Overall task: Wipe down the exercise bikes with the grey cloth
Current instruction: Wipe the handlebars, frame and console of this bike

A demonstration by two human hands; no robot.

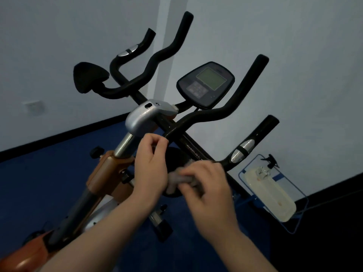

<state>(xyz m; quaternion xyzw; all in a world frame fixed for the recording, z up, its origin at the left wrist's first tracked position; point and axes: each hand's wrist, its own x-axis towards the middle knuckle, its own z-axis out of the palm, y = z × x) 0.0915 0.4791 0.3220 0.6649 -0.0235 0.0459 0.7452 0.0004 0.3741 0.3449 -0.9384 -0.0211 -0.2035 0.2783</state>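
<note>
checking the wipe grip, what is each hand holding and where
Right hand grips the bunched grey cloth by its right part. Left hand's fingers are curled shut; what they hold cannot be told.

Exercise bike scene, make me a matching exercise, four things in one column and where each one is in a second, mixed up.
Things:
1. grey cloth
2. display console
3. spray bottle
4. silver stem cover

Places:
A. on the floor by the wall, right of the bike
B. between the left hand and the right hand
C. above the orange frame, on the chrome post
D. up between the handlebars, facing the rider

Pairs: 1-B, 2-D, 3-A, 4-C
</note>
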